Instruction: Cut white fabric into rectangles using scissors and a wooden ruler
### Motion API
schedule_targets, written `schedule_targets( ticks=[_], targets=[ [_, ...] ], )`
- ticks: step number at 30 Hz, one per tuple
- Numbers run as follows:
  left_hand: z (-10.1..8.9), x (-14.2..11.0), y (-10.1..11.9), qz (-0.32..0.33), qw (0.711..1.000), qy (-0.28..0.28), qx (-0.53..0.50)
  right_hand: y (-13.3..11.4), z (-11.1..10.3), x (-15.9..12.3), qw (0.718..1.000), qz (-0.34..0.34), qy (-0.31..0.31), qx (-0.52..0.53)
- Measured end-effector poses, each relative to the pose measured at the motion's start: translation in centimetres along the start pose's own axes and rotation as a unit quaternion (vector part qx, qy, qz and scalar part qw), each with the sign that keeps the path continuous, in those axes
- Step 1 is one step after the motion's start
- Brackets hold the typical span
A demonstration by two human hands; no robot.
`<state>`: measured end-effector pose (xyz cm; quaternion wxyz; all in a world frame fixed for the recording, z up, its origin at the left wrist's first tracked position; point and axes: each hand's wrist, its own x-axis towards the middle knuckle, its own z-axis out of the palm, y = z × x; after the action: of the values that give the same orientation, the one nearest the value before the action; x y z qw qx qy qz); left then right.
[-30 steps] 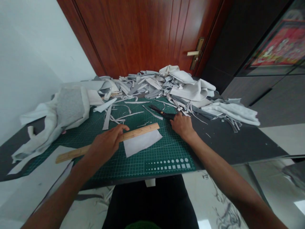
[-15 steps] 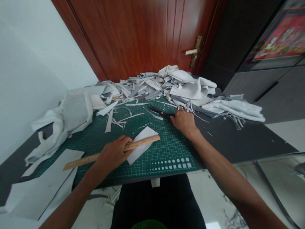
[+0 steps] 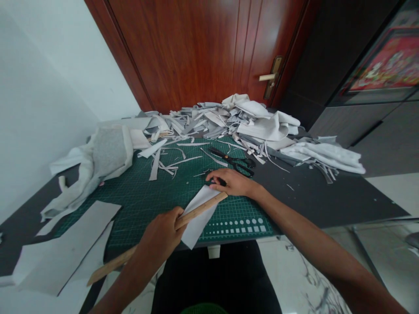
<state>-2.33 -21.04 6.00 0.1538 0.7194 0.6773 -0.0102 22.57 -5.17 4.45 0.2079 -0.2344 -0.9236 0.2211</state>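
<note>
Evidently some cutting is done: trimmed strips [image 3: 156,165] lie left of centre. Lower centre, the white sheet [image 3: 196,229] remains uncut along the wooden ruler [image 3: 201,209] clamped in the left hand [image 3: 165,226]; the right hand [image 3: 231,182] is at its top edge, grip unclear; scissors [image 3: 233,159] lie unheld.

Left hand [image 3: 166,226], right hand [image 3: 234,182] bare; black trousers [image 3: 216,279], green garment [image 3: 203,309].
</note>
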Motion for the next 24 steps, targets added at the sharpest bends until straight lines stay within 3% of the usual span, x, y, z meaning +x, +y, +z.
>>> schedule_targets(
  ticks=[3, 6, 10, 14, 17, 20, 24],
  targets=[
    [-0.1, -0.1, -0.3, -0.009, 0.998, 0.063, -0.003, 0.1, 0.8, 0.4, 0.999, -0.048, -0.022, 0.015],
    [-0.8, 0.8, -0.6, 0.043, 0.996, 0.067, 0.04, 0.3, 1.4, 0.7, 0.995, -0.076, -0.037, 0.06],
    [-1.8, 3.5, -0.5, 0.179, 0.973, 0.047, 0.135, 0.3, 0.9, 0.6, 0.986, -0.014, -0.023, 0.167],
    [-2.3, 5.6, 1.1, 0.213, 0.96, 0.065, 0.172, 0.3, -0.8, -0.2, 0.98, 0.06, 0.015, 0.188],
    [-2.4, 6.3, 2.5, 0.237, 0.956, 0.07, 0.16, 0.5, -2.1, -0.8, 0.977, 0.071, 0.041, 0.195],
    [-2.1, 7.0, 3.2, 0.283, 0.943, 0.078, 0.155, 0.7, -2.7, -1.2, 0.979, 0.075, 0.008, 0.188],
    [-0.8, 8.1, 2.8, 0.395, 0.905, 0.091, 0.132, 1.1, -2.5, -1.3, 0.989, 0.113, -0.027, 0.096]
  ],
)
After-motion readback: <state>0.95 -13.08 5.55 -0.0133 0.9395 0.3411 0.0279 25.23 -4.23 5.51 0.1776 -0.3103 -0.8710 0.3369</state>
